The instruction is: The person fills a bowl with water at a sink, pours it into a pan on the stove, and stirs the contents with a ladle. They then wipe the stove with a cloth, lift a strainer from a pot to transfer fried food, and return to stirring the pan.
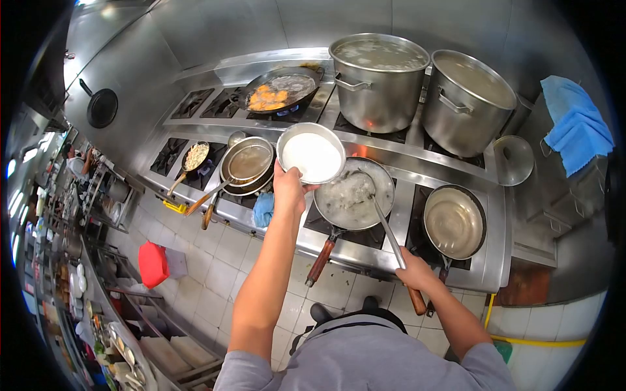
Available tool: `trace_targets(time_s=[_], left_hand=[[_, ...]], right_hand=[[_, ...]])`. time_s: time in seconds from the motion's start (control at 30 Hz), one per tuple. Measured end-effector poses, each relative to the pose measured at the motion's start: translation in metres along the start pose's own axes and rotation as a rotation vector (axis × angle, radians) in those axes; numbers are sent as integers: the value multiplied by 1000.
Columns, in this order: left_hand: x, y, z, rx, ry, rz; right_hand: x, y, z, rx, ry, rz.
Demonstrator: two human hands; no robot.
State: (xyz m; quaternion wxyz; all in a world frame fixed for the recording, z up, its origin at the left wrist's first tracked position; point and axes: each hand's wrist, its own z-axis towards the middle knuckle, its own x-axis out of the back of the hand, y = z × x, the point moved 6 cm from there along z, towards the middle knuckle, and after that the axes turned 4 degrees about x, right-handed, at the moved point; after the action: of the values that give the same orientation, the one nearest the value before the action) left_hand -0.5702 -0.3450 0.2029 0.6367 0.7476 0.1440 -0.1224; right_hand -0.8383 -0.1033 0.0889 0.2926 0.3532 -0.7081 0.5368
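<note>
My left hand (pixel 291 188) holds a round metal bowl (pixel 310 154) of white liquid, raised beside the left edge of a pan of bubbling, pale contents (pixel 349 207). That pan sits on a burner with its wooden handle (pixel 321 260) toward me. My right hand (pixel 415 270) is closed around the long handle of a metal ladle (pixel 386 228), whose head is partly sunk in the pan's contents. To the right, a pan (pixel 454 221) with a little clear liquid rests on another burner.
Two large stockpots (pixel 379 85) (pixel 468 104) stand at the back right. A wok (pixel 280 90) with orange food frying sits back left. Left are a strainer (pixel 250 162) over a pan, a small pan of food (pixel 195 158) and a blue cloth (pixel 263 209). A person (pixel 79 163) is far left.
</note>
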Motion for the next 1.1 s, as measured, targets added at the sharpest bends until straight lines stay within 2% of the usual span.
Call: trace_targets(time_s=[0.07,0.1,0.17,0.2,0.27,0.3,0.37,0.4,0.47,0.5,0.57,0.6,0.73,0.8,0.83,0.9,0.93,1.03,1.1], left_hand=[[-4,6,0,-14,5,4],[-7,10,0,-27,5,9],[-11,14,0,-28,4,10],[-13,16,0,-31,5,11],[-14,16,2,-31,-2,11],[-15,17,3,-31,-6,11],[-16,17,3,-27,4,22],[-16,17,3,-25,15,31],[-16,18,1,-37,15,37],[-16,19,-1,-47,13,43],[-17,21,-4,-51,17,38],[-18,22,-6,-53,19,32],[-19,25,-7,-65,14,27],[-20,27,-10,-78,17,34],[-21,28,-10,-78,15,35],[-25,30,-11,-100,-2,49],[-25,29,-11,-100,-5,50],[-26,28,-10,-105,11,54],[-28,29,-13,-109,12,64]], right_hand=[[6,-11,-16,-102,-279,461],[7,-9,-16,-103,-279,461],[-1,-10,-19,-119,-454,919],[0,-8,-17,-119,-452,920],[-5,-7,-14,-237,-523,1268],[-9,-6,-11,-236,-523,1269],[-21,-7,-2,-264,-543,1515],[-37,0,8,-262,-544,1515],[-62,18,28,-35,-399,1016],[-63,10,26,-31,-401,1016],[-49,4,26,0,-79,319],[-49,0,25,36,-14,138],[-36,-3,5,-69,-146,283],[-26,-15,-7,-101,-362,750],[-21,-10,-5,-101,-360,752],[-20,-8,-7,-161,-531,1159],[-18,-9,-5,-161,-528,1161],[-16,-15,1,-237,-555,1611],[-58,6,26,-170,-551,1497]])
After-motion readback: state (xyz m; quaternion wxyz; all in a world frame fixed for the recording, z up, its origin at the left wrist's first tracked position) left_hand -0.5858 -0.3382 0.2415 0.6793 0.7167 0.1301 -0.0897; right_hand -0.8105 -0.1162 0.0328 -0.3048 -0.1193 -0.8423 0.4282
